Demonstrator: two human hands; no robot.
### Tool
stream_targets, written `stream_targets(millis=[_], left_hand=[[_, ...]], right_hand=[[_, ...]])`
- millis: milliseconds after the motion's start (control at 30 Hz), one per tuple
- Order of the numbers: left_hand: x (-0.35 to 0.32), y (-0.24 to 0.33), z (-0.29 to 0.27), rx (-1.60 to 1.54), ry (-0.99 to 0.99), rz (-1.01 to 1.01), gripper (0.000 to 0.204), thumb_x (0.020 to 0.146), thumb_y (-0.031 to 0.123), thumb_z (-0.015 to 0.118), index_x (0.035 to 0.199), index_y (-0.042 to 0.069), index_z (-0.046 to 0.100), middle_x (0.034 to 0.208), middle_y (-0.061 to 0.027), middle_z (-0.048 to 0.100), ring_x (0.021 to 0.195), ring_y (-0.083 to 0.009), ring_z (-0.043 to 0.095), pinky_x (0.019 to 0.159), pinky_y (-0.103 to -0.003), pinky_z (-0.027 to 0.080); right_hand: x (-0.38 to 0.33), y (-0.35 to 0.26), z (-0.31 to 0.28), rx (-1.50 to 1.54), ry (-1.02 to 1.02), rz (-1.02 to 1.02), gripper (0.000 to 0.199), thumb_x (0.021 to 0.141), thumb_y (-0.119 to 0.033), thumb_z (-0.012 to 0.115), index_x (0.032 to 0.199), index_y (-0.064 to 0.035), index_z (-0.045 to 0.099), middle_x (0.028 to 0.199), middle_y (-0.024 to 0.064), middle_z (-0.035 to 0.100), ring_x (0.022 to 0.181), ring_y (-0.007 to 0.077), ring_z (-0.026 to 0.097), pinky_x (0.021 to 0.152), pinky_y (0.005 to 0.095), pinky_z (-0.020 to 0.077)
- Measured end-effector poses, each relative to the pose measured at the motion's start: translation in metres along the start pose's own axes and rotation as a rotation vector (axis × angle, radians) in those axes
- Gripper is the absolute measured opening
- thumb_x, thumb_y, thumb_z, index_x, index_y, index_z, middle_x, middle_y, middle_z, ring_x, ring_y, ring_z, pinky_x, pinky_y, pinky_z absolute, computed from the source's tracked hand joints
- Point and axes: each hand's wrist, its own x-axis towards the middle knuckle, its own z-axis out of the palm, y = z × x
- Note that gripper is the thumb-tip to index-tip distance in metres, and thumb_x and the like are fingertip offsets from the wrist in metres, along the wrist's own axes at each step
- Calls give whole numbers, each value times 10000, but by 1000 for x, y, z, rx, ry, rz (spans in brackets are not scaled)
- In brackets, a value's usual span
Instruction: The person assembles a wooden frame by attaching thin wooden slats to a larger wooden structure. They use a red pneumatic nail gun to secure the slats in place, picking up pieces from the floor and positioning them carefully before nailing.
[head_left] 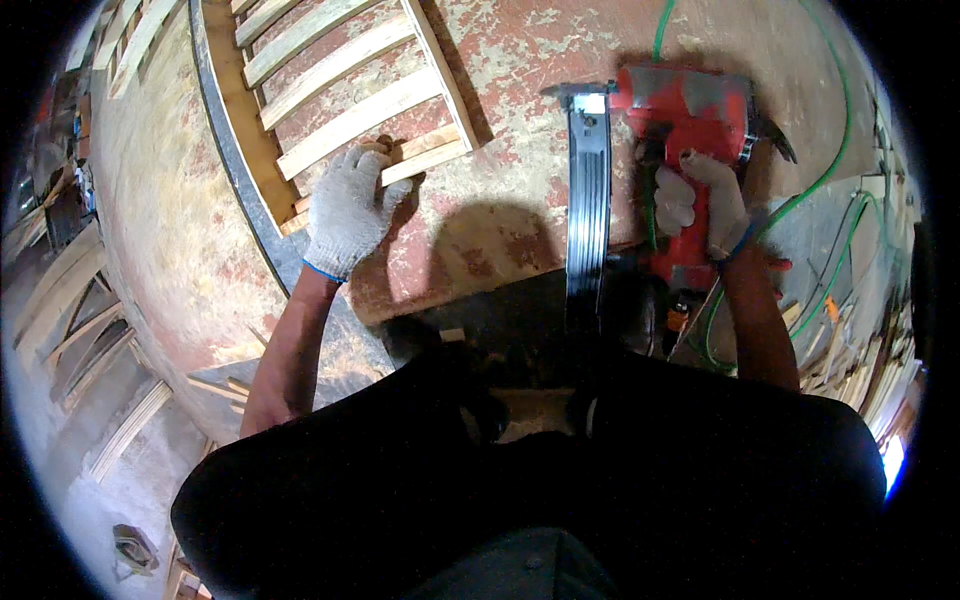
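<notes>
My left hand (348, 212), in a grey knit glove, is closed over the near end slat (430, 162) of a slatted wooden frame (345, 98). Its fingers bend around the slat, and the thumb lies along the near side. In my right hand (705, 200), also gloved, is a red nail gun (690, 110), gripped by its handle. The gun's long dark magazine (588, 200) points toward my body, and its nose is at the left. Whether a finger rests on the trigger is hidden.
The frame lies on a worn, paint-flaked tabletop (510, 80) with a dark metal strip (232, 150) along its left side. A green air hose (835, 165) loops at the right. Wood strips (855, 375) are piled at lower right; curved wooden pieces (75, 300) stand at left.
</notes>
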Motion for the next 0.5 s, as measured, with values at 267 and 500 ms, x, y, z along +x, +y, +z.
stream_targets(millis=[267, 500], left_hand=[[-4, -5, 6, 29, 37, 31, 325, 891, 297, 720, 1098, 59, 643, 1150, -164, 652, 1046, -393, 626, 886, -472, 506], [-2, -8, 11, 52, 44, 52, 343, 884, 313, 716, 1086, 47, 640, 1151, -148, 639, 1052, -372, 610, 902, -460, 493]], right_hand=[[23, 21, 4, 2, -358, 131, 246, 961, -340, 562, 989, -95, 564, 610, 6, 448, 466, 177, 437, 465, 377, 397], [32, 20, 3, -20, -332, 204, 295, 986, -338, 560, 850, -77, 566, 601, 17, 448, 497, 195, 457, 495, 395, 415]])
